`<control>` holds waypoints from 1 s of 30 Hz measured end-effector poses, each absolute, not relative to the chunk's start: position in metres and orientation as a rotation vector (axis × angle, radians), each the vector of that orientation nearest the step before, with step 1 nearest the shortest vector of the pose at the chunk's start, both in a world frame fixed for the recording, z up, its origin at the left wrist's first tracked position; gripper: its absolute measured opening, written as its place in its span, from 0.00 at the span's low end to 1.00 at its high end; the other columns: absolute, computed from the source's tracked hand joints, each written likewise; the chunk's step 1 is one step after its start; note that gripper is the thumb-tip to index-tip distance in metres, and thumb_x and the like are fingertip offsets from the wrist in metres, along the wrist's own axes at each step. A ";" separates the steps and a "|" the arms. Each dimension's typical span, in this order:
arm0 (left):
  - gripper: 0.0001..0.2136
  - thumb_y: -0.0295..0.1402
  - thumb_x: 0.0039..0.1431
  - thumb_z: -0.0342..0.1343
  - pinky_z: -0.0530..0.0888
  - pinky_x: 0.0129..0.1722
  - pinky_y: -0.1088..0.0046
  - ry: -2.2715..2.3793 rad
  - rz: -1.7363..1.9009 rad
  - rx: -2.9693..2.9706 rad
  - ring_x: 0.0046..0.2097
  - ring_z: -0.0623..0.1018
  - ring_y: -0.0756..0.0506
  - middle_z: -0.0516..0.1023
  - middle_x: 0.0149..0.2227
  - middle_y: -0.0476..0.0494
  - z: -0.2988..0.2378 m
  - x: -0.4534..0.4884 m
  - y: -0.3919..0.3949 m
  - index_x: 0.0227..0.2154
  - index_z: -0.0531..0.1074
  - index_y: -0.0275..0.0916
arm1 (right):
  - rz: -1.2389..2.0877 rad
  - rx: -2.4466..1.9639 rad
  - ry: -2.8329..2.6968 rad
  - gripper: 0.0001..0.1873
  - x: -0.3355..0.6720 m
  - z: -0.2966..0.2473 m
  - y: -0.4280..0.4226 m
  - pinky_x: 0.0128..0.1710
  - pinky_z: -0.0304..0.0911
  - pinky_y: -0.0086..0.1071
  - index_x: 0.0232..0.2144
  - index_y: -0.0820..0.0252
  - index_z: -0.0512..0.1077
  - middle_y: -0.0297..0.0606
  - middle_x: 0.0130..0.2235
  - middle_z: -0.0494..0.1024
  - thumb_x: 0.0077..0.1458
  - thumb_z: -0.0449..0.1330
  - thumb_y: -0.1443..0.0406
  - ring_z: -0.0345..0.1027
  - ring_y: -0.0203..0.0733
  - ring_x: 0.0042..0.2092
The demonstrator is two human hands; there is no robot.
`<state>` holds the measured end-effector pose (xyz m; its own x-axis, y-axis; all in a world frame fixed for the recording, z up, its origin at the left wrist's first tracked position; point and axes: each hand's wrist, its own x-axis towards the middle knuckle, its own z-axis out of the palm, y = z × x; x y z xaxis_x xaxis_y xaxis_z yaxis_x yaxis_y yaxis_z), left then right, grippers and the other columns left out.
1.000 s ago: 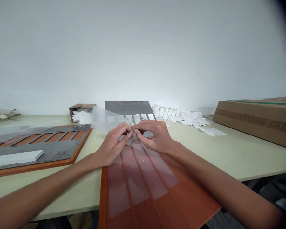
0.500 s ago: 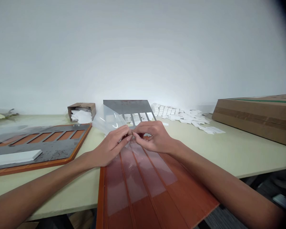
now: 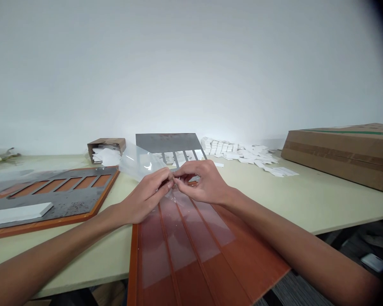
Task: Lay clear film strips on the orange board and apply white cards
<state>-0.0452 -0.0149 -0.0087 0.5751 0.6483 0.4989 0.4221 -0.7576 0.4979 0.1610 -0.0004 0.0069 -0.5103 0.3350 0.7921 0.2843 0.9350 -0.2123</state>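
Note:
My left hand and my right hand meet fingertip to fingertip over the far part of an orange-brown board with raised lengthwise ribs. Both are closed in a pinch on thin clear plastic film, whose gripped edge is mostly hidden by the fingers. A clear plastic sheet curls up behind my left hand. Glossy, paler strips show between the ribs below my hands. Past them, a grey plate with slots stands tilted at the board's far end.
To the left, a grey slotted plate rests on another orange board, with a white block on it. A small carton holds white papers. White paper pieces lie by the wall; a large cardboard box stands right.
The view has shifted slightly, so everything sits a little further left. Both hands keep their pinch at nearly the same spot over the board.

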 end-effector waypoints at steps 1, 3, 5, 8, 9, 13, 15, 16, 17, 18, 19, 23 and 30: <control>0.12 0.38 0.75 0.42 0.63 0.38 0.71 0.874 0.981 2.501 0.36 0.66 0.47 0.64 0.35 0.50 -0.008 -0.045 -0.015 0.35 0.65 0.40 | 0.074 -0.437 -2.141 0.08 0.161 0.007 -0.001 0.28 0.66 0.27 0.29 0.63 0.79 0.36 0.26 0.79 0.53 0.58 0.70 0.69 0.33 0.27; 0.13 0.37 0.75 0.42 0.63 0.38 0.71 0.873 0.983 2.536 0.36 0.66 0.47 0.64 0.35 0.50 -0.007 -0.045 -0.016 0.35 0.65 0.39 | 0.068 -0.433 -2.149 0.09 0.161 0.007 -0.002 0.28 0.66 0.27 0.28 0.64 0.79 0.36 0.26 0.78 0.53 0.58 0.71 0.69 0.33 0.27; 0.13 0.36 0.74 0.42 0.62 0.38 0.71 0.875 0.984 2.568 0.35 0.65 0.48 0.64 0.34 0.50 -0.006 -0.045 -0.017 0.33 0.63 0.39 | 0.051 -0.437 -2.158 0.09 0.161 0.008 -0.003 0.28 0.66 0.27 0.27 0.63 0.78 0.35 0.25 0.77 0.54 0.58 0.71 0.68 0.33 0.27; 0.13 0.36 0.74 0.42 0.62 0.37 0.71 0.870 0.972 2.597 0.34 0.64 0.48 0.63 0.33 0.51 -0.005 -0.046 -0.018 0.32 0.62 0.40 | 0.046 -0.443 -2.166 0.09 0.161 0.008 -0.004 0.28 0.66 0.27 0.26 0.62 0.77 0.35 0.25 0.78 0.54 0.57 0.71 0.68 0.33 0.26; 0.13 0.36 0.74 0.42 0.62 0.37 0.71 0.870 0.968 2.596 0.34 0.64 0.48 0.63 0.32 0.51 -0.004 -0.046 -0.018 0.32 0.62 0.40 | 0.054 -0.439 -2.166 0.10 0.161 0.008 -0.004 0.28 0.65 0.27 0.26 0.62 0.77 0.35 0.25 0.78 0.54 0.57 0.71 0.68 0.33 0.26; 0.12 0.36 0.74 0.43 0.61 0.36 0.71 0.873 0.985 2.553 0.34 0.64 0.49 0.63 0.32 0.52 -0.005 -0.044 -0.019 0.32 0.62 0.40 | 0.105 -0.441 -2.140 0.09 0.160 0.007 -0.003 0.28 0.66 0.27 0.25 0.62 0.77 0.36 0.26 0.79 0.53 0.58 0.71 0.69 0.33 0.27; 0.13 0.36 0.74 0.44 0.60 0.35 0.71 0.881 1.015 2.492 0.33 0.63 0.49 0.63 0.31 0.52 -0.006 -0.042 -0.020 0.31 0.62 0.40 | 0.142 -0.474 -2.115 0.09 0.160 0.006 -0.003 0.28 0.66 0.27 0.25 0.62 0.78 0.35 0.25 0.79 0.53 0.58 0.70 0.69 0.33 0.27; 0.14 0.37 0.74 0.45 0.60 0.34 0.71 0.894 1.032 2.447 0.33 0.63 0.49 0.63 0.31 0.52 -0.007 -0.041 -0.020 0.30 0.62 0.40 | 0.162 -0.495 -2.098 0.09 0.159 0.005 -0.002 0.28 0.65 0.27 0.25 0.62 0.78 0.35 0.25 0.79 0.53 0.59 0.70 0.69 0.33 0.26; 0.15 0.38 0.73 0.46 0.60 0.34 0.71 0.909 1.051 2.396 0.32 0.63 0.49 0.63 0.30 0.52 -0.008 -0.041 -0.021 0.29 0.62 0.40 | 0.182 -0.513 -2.082 0.09 0.159 0.004 -0.002 0.28 0.65 0.26 0.26 0.62 0.79 0.34 0.25 0.79 0.52 0.59 0.69 0.69 0.33 0.26; 0.15 0.39 0.73 0.47 0.60 0.33 0.71 0.927 1.070 2.345 0.32 0.64 0.49 0.64 0.30 0.52 -0.009 -0.040 -0.021 0.29 0.62 0.40 | 0.199 -0.528 -2.067 0.08 0.159 0.003 -0.001 0.28 0.65 0.26 0.26 0.62 0.79 0.34 0.25 0.79 0.52 0.59 0.69 0.69 0.33 0.26; 0.15 0.40 0.72 0.48 0.60 0.33 0.71 0.946 1.086 2.295 0.32 0.64 0.49 0.64 0.30 0.52 -0.011 -0.039 -0.021 0.29 0.63 0.40 | 0.210 -0.539 -2.056 0.08 0.158 0.002 -0.001 0.28 0.65 0.26 0.26 0.62 0.79 0.35 0.25 0.79 0.52 0.60 0.69 0.70 0.33 0.26; 0.12 0.42 0.70 0.52 0.66 0.36 0.71 0.937 1.160 2.067 0.33 0.71 0.48 0.71 0.29 0.52 -0.016 -0.036 -0.019 0.34 0.67 0.41 | 0.225 -0.576 -2.033 0.08 0.158 0.000 0.001 0.29 0.66 0.27 0.27 0.62 0.80 0.35 0.26 0.80 0.52 0.60 0.69 0.70 0.33 0.27; 0.12 0.43 0.72 0.49 0.69 0.39 0.69 0.907 1.167 2.049 0.34 0.74 0.47 0.72 0.30 0.51 -0.017 -0.037 -0.016 0.37 0.69 0.42 | 0.216 -0.653 -2.011 0.09 0.157 -0.002 0.002 0.31 0.68 0.28 0.31 0.61 0.82 0.36 0.29 0.82 0.54 0.60 0.68 0.72 0.35 0.29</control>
<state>-0.0374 -0.0160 -0.0172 0.3783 0.7954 0.4735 0.2622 -0.5826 0.7693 0.1572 0.0021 -0.0023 -0.3829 0.5302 0.7565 0.3572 0.8402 -0.4080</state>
